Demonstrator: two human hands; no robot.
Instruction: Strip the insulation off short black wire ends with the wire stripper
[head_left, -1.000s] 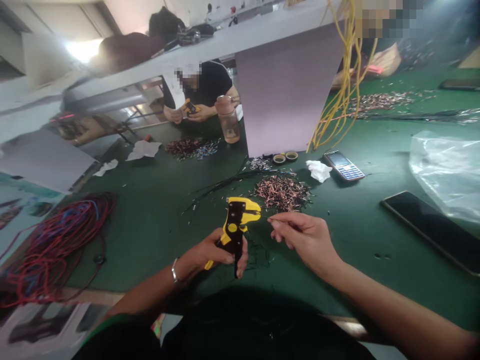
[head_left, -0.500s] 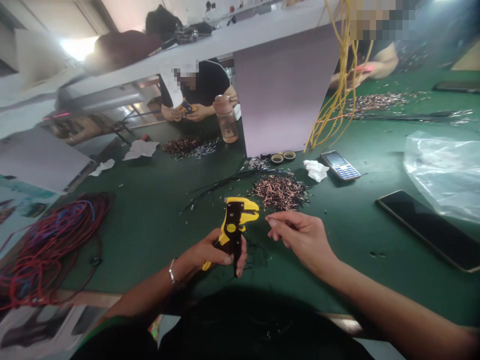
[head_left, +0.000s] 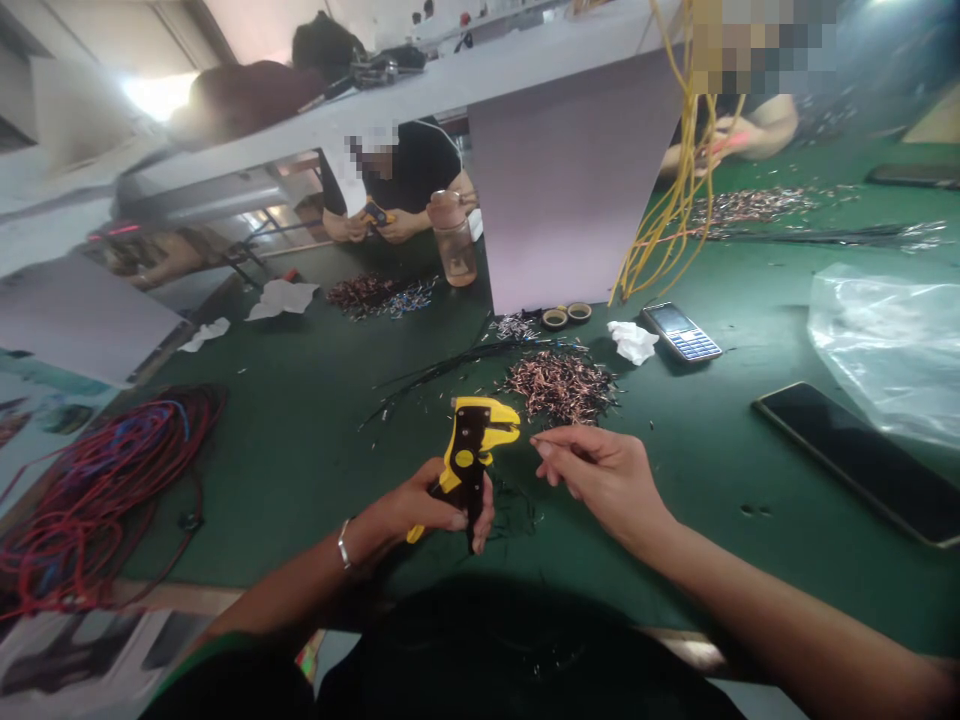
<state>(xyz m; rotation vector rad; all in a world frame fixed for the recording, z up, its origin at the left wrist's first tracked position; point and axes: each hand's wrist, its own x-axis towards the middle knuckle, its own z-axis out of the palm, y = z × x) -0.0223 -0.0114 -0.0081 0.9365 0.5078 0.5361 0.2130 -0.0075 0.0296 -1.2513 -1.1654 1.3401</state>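
Now our left hand (head_left: pixel 420 505) wraps around the yellow wire stripper (head_left: pixel 469 460) at six o'clock, while our right hand (head_left: pixel 600 478) pinches a thin wire (head_left: pixel 541 436) just beside its jaws.

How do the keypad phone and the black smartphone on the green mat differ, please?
The keypad phone is silver with a pale screen and rows of blue-white keys, while the black smartphone is a dark slab with no keys. The keypad phone is also clearly the smaller of the two. Both lie flat on the green mat.
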